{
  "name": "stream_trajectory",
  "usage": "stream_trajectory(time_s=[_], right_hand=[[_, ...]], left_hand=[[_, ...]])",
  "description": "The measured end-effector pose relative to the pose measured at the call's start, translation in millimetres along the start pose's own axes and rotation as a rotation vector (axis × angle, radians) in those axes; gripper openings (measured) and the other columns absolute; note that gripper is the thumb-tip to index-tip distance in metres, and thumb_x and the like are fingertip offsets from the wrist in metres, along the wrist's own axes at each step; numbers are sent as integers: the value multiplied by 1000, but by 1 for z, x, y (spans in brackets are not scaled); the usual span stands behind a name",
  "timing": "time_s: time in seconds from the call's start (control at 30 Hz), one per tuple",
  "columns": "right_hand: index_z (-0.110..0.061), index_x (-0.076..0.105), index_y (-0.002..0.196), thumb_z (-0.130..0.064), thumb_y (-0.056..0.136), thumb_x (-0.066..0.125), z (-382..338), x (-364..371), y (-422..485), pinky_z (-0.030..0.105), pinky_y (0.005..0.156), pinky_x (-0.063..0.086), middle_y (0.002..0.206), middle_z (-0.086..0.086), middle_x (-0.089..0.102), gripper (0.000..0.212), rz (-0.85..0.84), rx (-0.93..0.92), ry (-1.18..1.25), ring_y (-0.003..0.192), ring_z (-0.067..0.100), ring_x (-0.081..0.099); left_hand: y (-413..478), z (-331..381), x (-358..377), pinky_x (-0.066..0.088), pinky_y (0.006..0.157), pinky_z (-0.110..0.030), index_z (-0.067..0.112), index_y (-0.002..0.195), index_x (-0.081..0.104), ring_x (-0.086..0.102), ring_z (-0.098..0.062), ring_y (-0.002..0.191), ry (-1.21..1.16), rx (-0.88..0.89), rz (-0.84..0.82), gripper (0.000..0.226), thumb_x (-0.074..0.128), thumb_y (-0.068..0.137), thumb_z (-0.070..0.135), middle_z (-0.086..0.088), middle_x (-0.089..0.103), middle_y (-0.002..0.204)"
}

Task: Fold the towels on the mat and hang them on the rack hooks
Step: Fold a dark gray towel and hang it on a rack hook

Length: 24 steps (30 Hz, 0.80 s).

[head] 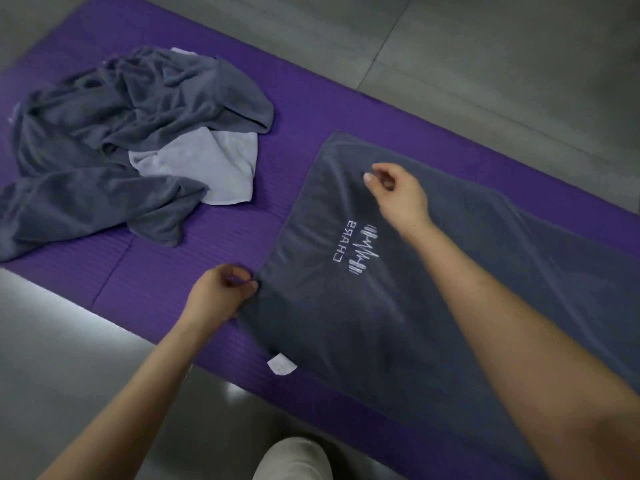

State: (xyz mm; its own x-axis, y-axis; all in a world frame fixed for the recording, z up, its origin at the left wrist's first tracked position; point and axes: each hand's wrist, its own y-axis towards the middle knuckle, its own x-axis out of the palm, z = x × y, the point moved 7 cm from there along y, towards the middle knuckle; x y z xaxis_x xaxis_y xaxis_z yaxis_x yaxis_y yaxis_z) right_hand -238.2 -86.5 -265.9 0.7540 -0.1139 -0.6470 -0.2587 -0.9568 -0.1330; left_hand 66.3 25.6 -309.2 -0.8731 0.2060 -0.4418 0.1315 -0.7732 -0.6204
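Though spread almost flat, counts as unfolded as yet: dark grey towel [398,323] on the right part of the purple mat [173,289], embroidered logo [360,249] facing up, white label [281,364] poking out at the near left corner, right end running out of view. Of the hands, left hand [221,292] pinching the towel's left edge between thumb and curled fingers, just above the mat; right hand [398,192] poised over the far part of the towel, near its far left corner, fingers curled toward the thumb; cannot tell whether nipping cloth or holding nothing. Well apart to the left, on the same mat: loose heap of dark grey towels [104,140] with a light grey towel [207,168] partly buried under it. No rack or hooks in view. Judged step: taking hold of the left end for a first fold. Risks from here. With a grip on one side only, likely to lift the end askew and lay the fold off-square, edges not meeting. With a thin pinch on plush cloth, likely to slip mid-lift and drop the edge in a wrinkle. With the label left sticking out, likely to show at the fold. With the near long edge lying close to the mat's border, likely to drag onto the grey floor [485,64] if pulled toward the knee [294,459].
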Motion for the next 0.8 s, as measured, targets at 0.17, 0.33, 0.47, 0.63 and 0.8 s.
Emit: stream_trajectory(time_s=[0.17,0.33,0.47,0.63,0.8], right_hand=[[-18,47,137,-39,93,53,-28,27,68,32,102,33,134,3,55,49,-28,-62,-254,125,29,44],[-23,39,142,-41,93,53,-38,57,106,36,105,29,132,-1,56,54,-56,-12,-339,127,27,41],[-26,57,125,-41,91,57,-40,57,113,37,100,25,118,-1,65,37,48,6,-436,120,23,45],[-28,70,92,-43,88,59,-41,24,108,37,94,26,103,-5,70,19,91,-42,-361,110,21,53],[-33,66,75,-47,81,66,-20,-44,88,39,97,41,88,-11,69,15,72,27,-241,93,13,60]], left_hand=[[6,-2,-5,50,67,-36,24,76,59,57,-19,58,63,32,82,16,73,76,18,-3,64,63],[3,2,-4,42,56,-22,29,73,57,56,-5,60,87,39,91,24,75,73,15,6,62,64],[2,4,-5,37,54,-8,32,72,57,56,1,63,86,45,105,25,77,72,17,11,62,65],[-1,6,3,51,58,-22,14,89,69,65,-10,64,-84,-39,-6,12,72,79,10,6,66,66],[-15,30,18,55,56,-24,8,103,67,68,-11,67,-417,-156,-299,20,65,84,4,-9,72,89]])
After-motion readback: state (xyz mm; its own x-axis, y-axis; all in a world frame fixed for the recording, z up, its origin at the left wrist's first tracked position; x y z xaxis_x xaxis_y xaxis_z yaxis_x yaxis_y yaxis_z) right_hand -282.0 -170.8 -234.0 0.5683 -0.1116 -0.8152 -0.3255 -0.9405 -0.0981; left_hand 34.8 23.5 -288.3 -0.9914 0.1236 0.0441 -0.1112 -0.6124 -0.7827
